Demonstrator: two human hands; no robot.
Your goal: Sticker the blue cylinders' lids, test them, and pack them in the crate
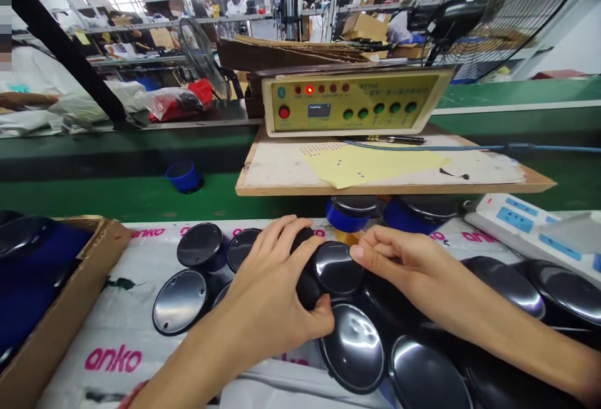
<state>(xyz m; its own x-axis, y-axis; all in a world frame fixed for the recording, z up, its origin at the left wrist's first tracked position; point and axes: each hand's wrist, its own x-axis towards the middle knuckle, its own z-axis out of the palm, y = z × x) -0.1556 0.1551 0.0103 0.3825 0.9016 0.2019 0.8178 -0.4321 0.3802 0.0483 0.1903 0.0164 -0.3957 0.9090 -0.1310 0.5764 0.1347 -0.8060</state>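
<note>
In the head view my left hand point(267, 284) curls around a dark round casing point(307, 287), its thumb and fingers spread over the sides. A glossy black round cap point(339, 266) is right beside that casing, between my two hands. My right hand point(394, 252) is closed in a pinch at the cap's upper right rim; whatever lies between thumb and fingertip is too small to name. More glossy black round pieces lie close below, such as a disc point(353, 346) and another disc point(428, 371). To the left stand several black round casings point(201, 245).
A cardboard box point(101, 240) with blue and black units stands left. Behind are a wooden board point(291, 171), a control box point(352, 105) with a lit red lamp, and a blue round unit point(184, 177). A white power strip point(539, 227) lies right; a cable point(469, 148) crosses the board.
</note>
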